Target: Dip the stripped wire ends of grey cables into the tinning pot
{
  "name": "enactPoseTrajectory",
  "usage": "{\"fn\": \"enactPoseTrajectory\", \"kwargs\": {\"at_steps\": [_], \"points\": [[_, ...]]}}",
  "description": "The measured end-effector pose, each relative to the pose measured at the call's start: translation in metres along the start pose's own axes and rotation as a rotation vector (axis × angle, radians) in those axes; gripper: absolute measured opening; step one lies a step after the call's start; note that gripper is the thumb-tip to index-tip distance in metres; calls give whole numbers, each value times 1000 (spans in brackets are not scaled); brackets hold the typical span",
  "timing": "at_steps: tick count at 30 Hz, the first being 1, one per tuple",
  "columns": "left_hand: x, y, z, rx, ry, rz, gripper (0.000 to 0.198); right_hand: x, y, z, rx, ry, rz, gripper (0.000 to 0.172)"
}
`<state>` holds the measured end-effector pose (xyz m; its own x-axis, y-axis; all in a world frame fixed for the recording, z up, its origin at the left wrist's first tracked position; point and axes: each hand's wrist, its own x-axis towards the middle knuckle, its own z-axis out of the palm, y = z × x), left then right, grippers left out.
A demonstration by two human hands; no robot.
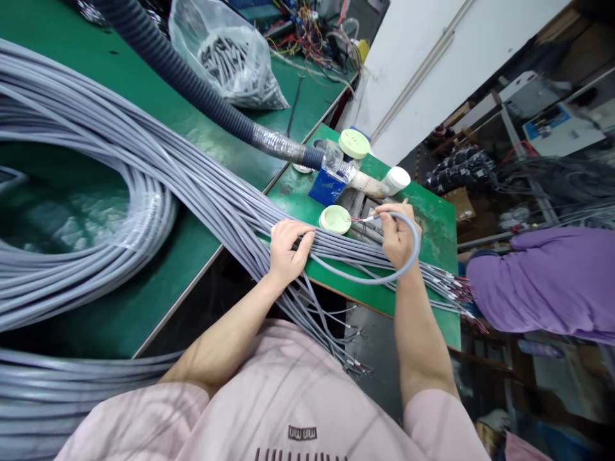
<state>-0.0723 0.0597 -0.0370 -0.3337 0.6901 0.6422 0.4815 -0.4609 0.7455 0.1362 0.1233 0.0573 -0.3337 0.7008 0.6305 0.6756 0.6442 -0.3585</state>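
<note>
A thick bundle of grey cables (206, 186) runs across the benches from the large coil at the left. My left hand (289, 251) lies over this bundle, its fingers and thumb closed around some of the cables. My right hand (398, 235) pinches one grey cable (417, 251) near its end, and the rest of it bends round in a loop. Thin red and dark wires stick out of that end, over the rim of a shallow light green cup (328, 228). Whether the wire tips touch what is inside cannot be made out.
A dark corrugated hose (192, 77) ends beside a blue block (327, 186). Nearby stand a green-lidded tub (354, 143) and a white cup (398, 179). A bag of grey cable pieces (230, 61) lies behind. A person in a purple top (542, 282) is at the right.
</note>
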Motion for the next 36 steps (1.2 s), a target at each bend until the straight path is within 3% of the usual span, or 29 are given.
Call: {"fn": "enactPoseTrajectory", "kwargs": {"at_steps": [13,25,29,36], "points": [[-1,-2,-2,-54,-2,2,14,34,16,37,0,-268,-36,22],[-1,-3,-2,-60,-10,-11,14,38,20,51,-79,-336,-61,24],[-2,-3,-2,-55,-20,-28,14,38,17,42,-93,-291,-69,24],[-1,-2,-2,-31,-38,-66,18,31,25,-4,-190,-120,7,19]]}}
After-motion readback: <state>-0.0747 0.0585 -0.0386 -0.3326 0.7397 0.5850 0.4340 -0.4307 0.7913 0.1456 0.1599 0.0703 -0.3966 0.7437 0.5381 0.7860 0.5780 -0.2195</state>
